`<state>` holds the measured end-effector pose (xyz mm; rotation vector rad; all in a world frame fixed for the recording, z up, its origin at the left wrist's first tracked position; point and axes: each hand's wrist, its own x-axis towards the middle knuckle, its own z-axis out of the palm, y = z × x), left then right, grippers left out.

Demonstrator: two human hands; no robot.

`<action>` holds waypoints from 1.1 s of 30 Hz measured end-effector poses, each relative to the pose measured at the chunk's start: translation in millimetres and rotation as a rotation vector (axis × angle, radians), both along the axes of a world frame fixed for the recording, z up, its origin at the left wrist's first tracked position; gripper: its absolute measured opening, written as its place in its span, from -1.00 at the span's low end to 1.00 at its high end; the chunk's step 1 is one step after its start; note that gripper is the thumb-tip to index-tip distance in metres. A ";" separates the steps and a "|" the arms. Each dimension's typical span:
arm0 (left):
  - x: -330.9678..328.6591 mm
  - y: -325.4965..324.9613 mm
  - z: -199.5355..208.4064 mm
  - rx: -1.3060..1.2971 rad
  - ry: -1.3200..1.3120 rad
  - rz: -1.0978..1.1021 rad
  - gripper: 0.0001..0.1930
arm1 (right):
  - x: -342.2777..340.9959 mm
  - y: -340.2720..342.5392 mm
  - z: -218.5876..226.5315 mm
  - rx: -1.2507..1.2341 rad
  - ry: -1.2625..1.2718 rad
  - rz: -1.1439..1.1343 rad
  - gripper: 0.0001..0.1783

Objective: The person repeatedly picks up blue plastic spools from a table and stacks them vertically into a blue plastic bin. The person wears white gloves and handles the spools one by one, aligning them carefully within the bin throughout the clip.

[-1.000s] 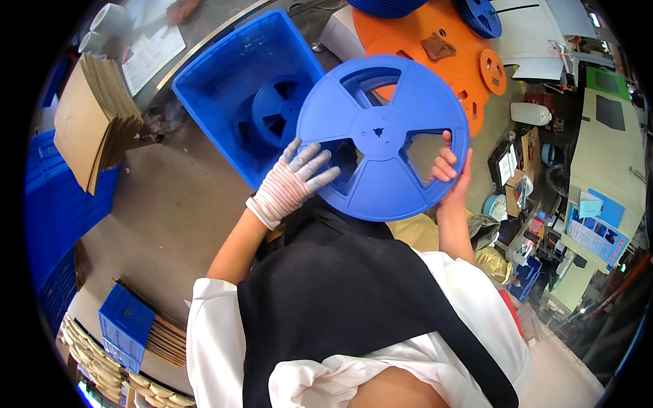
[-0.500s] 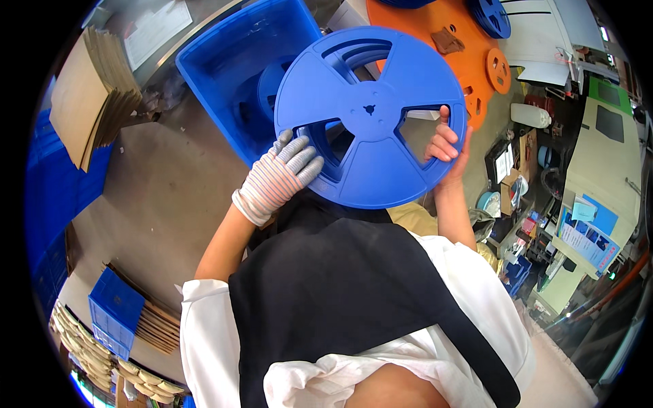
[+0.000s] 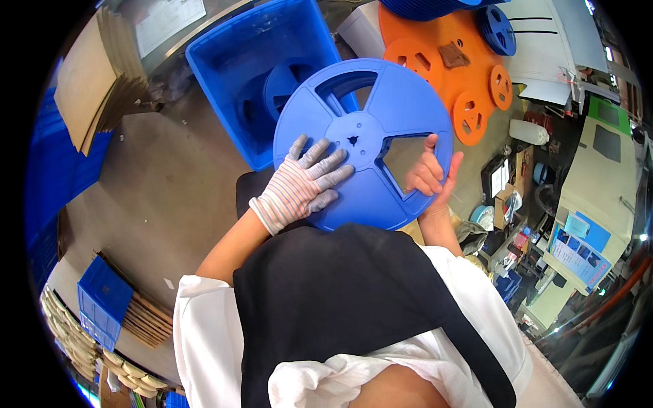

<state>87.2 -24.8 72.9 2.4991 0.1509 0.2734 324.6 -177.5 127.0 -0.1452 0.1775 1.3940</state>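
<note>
A large blue plastic reel with wide cut-outs and a small hub hole is held in front of my apron. My right hand, bare, grips its right rim, with the fingers coming through a cut-out. On the reel's left face lies my left hand in a striped, grey-fingered glove, its fingers spread and flat. Just beyond the reel stands a blue bin; more blue reels sit inside it, partly hidden by the held one.
Ahead on the right, an orange round surface carries orange discs, a brown cloth-like piece and blue reels. Stacked cardboard sheets stand far left. A blue crate lies lower left. A beige-green machine stands right.
The reel has come closer to my body and slightly left. My left hand has slid from its left edge onto its face, fingers now spread. My right hand still grips the rim.
</note>
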 end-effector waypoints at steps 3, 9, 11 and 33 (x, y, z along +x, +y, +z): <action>7.0 -6.8 1.7 -0.002 -0.023 0.005 -0.46 | -0.5 0.3 0.2 -0.016 -0.018 -0.001 -0.36; -0.2 0.5 -1.0 -0.005 0.011 0.038 -0.47 | 4.8 -4.7 -1.8 0.041 -0.037 0.062 -0.33; -4.0 -1.8 -4.3 0.015 -0.023 0.053 -0.44 | 4.2 -5.0 -2.2 0.047 -0.029 0.057 -0.32; 73.7 -17.9 5.8 -0.122 -0.019 0.189 -0.39 | 3.5 -9.4 -4.6 0.032 -0.040 0.067 -0.32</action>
